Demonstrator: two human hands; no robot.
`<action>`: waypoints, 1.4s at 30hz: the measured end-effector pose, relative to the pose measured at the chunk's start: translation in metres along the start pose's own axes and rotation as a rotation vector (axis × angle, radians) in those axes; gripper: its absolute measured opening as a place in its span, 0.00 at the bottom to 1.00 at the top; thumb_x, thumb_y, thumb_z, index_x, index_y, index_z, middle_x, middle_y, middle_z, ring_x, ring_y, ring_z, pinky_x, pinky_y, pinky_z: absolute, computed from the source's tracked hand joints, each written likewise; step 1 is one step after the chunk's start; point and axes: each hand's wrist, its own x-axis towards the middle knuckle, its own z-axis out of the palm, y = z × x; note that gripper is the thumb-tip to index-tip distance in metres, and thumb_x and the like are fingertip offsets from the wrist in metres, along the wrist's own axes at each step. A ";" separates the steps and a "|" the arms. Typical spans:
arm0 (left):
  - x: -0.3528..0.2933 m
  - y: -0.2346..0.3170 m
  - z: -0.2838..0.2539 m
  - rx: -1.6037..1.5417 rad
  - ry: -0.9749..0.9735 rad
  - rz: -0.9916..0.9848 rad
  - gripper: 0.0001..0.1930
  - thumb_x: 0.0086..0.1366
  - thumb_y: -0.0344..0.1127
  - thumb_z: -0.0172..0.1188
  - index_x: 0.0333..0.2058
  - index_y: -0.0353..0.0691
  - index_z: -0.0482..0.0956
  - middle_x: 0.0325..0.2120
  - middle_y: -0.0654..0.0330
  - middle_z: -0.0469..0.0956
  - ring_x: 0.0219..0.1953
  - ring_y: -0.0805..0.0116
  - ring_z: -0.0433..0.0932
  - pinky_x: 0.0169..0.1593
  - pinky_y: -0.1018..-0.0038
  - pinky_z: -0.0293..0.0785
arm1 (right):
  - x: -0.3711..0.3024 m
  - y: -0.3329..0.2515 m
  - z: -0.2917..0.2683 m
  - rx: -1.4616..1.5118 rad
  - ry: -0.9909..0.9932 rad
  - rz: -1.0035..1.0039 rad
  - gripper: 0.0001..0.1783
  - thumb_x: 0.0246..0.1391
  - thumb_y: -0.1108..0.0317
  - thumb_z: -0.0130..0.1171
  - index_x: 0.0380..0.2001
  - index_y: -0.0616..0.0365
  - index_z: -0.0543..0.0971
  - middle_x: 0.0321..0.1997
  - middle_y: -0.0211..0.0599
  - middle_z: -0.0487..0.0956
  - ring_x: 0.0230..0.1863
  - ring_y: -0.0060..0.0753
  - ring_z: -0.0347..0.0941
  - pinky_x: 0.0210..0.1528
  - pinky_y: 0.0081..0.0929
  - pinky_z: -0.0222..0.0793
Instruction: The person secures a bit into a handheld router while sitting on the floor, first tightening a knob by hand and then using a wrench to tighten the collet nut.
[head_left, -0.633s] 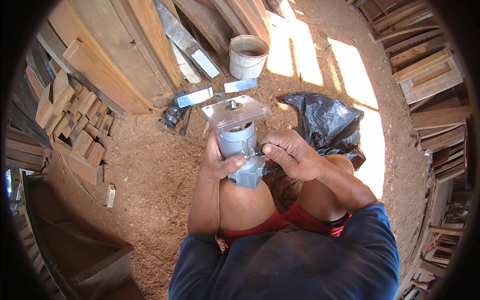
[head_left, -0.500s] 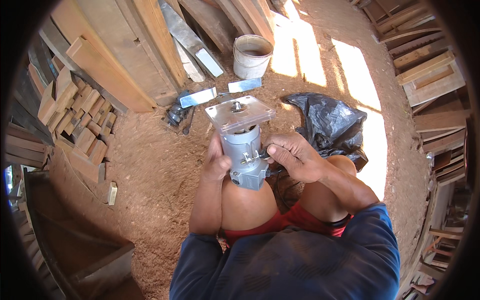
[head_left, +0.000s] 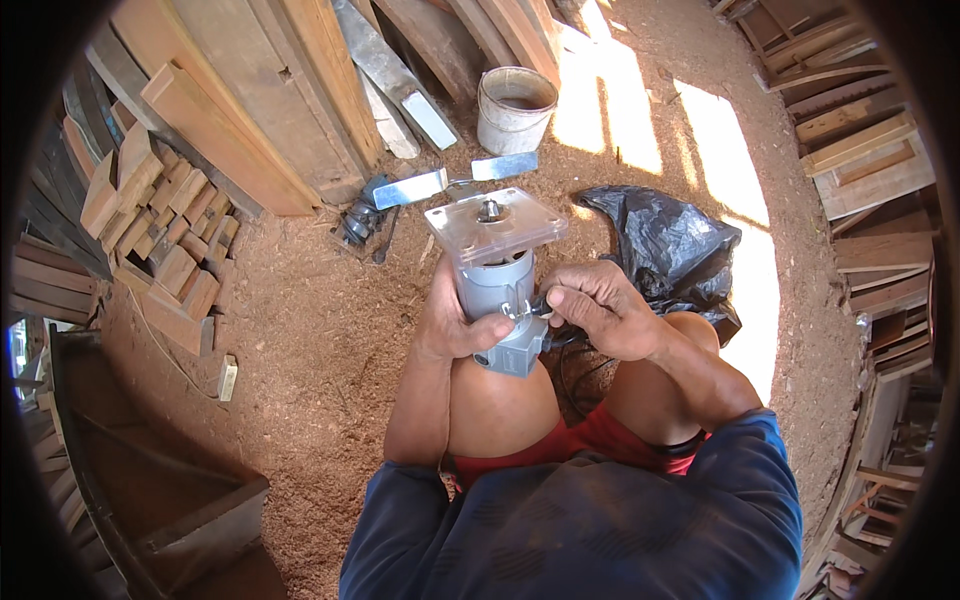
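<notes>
A grey trim router (head_left: 497, 283) is upside down above my knees, its clear square base plate (head_left: 496, 226) facing up with the metal collet (head_left: 490, 210) showing through the middle. My left hand (head_left: 452, 312) wraps round the left side of the body, thumb lying across the front near the clamp. On the other side my right hand (head_left: 604, 309) pinches a small dark part, seemingly a knob, by the metal clamp (head_left: 517, 309); the fingers hide most of it. A dark cord runs below the router between my legs.
A black plastic bag (head_left: 668, 250) lies on the sawdust-strewn ground to the right. Ahead are a whitish bucket (head_left: 515, 112), a dark power tool (head_left: 358, 220) and metal-faced pieces (head_left: 412, 188). Cut wood blocks (head_left: 170, 235) are stacked left; boards (head_left: 240, 90) lean behind. Wooden frames line the right.
My left thumb has moved right across the router's body towards the clamp. The router sits slightly further right in view; my right hand keeps its pinch.
</notes>
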 end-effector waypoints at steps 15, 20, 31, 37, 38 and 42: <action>0.001 0.001 0.003 -0.004 -0.040 -0.034 0.54 0.49 0.46 0.81 0.65 0.28 0.56 0.52 0.51 0.75 0.52 0.64 0.78 0.55 0.66 0.77 | -0.002 -0.004 -0.010 0.148 -0.041 0.181 0.19 0.72 0.59 0.55 0.31 0.62 0.81 0.25 0.29 0.77 0.29 0.19 0.70 0.32 0.23 0.65; 0.002 0.001 0.004 0.001 -0.040 -0.029 0.54 0.49 0.46 0.82 0.65 0.28 0.57 0.52 0.52 0.75 0.52 0.64 0.78 0.55 0.66 0.77 | -0.001 0.002 -0.012 0.166 -0.035 0.209 0.19 0.71 0.58 0.56 0.29 0.60 0.82 0.23 0.29 0.78 0.26 0.18 0.69 0.30 0.22 0.64; 0.006 -0.002 0.009 0.027 0.021 0.061 0.48 0.48 0.48 0.80 0.62 0.29 0.66 0.53 0.49 0.78 0.50 0.63 0.82 0.51 0.68 0.82 | 0.001 0.010 -0.014 0.288 -0.033 0.231 0.19 0.69 0.57 0.58 0.28 0.59 0.82 0.22 0.28 0.77 0.25 0.16 0.68 0.27 0.20 0.61; 0.006 -0.005 0.001 0.036 0.044 0.003 0.49 0.49 0.51 0.80 0.62 0.27 0.65 0.52 0.49 0.78 0.48 0.64 0.82 0.51 0.67 0.82 | 0.001 -0.005 0.000 -0.234 0.171 -0.060 0.11 0.68 0.65 0.57 0.34 0.59 0.82 0.26 0.36 0.79 0.27 0.35 0.74 0.34 0.29 0.70; 0.007 -0.006 -0.001 0.019 0.066 0.011 0.48 0.51 0.52 0.78 0.62 0.27 0.65 0.51 0.48 0.78 0.48 0.63 0.82 0.50 0.67 0.83 | 0.001 -0.014 0.001 -0.572 0.268 -0.296 0.06 0.63 0.70 0.61 0.41 0.58 0.82 0.32 0.41 0.80 0.34 0.47 0.77 0.41 0.38 0.74; 0.003 0.002 0.000 -0.105 0.182 -0.028 0.44 0.55 0.54 0.75 0.60 0.29 0.67 0.48 0.50 0.79 0.46 0.64 0.82 0.49 0.68 0.82 | 0.010 -0.012 -0.004 -0.836 0.220 -0.622 0.15 0.56 0.69 0.68 0.47 0.58 0.82 0.37 0.44 0.80 0.38 0.48 0.77 0.44 0.44 0.75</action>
